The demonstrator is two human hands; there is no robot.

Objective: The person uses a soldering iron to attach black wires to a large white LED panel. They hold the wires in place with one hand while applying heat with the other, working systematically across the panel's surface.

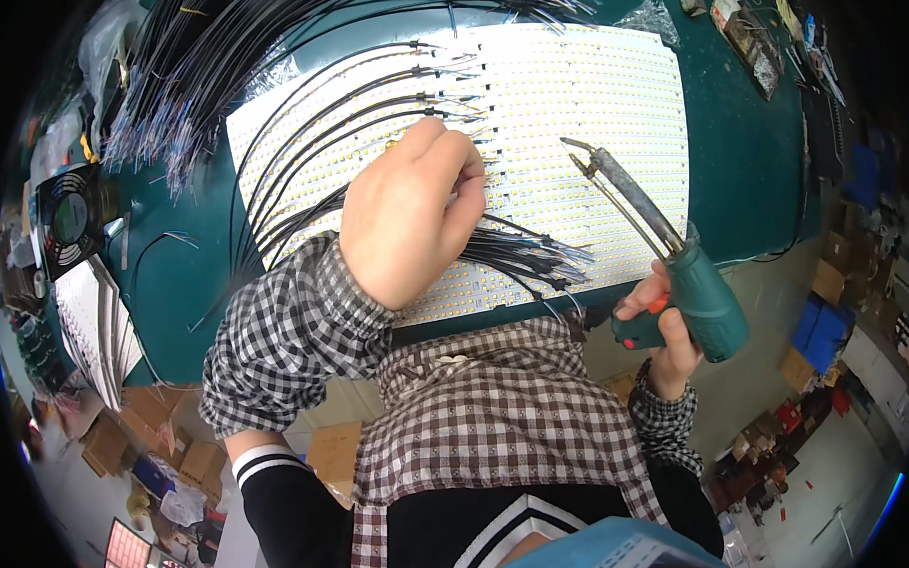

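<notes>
A large white sheet of LED boards (588, 99), dotted with rows of yellow LEDs, lies on the table in front of me. Above its middle my left hand (412, 215) is closed in a pinch, and the fingertips and whatever they hold are hidden. Several black cables (309, 129) arch in from the left, their thin wire ends at the middle seam. Under and beside the hand lies a loose bunch of black cables (518, 252) with stripped ends. My right hand (666, 332) grips a green soldering gun (710, 300), its metal tip raised over the board's right half.
A thick bundle of black cables (197, 73) lies at the far left of the green table (166, 339). A small black fan (72, 217) and stacked white boards (95, 322) sit at the left edge. A worn box-shaped block (746, 43) lies at the far right.
</notes>
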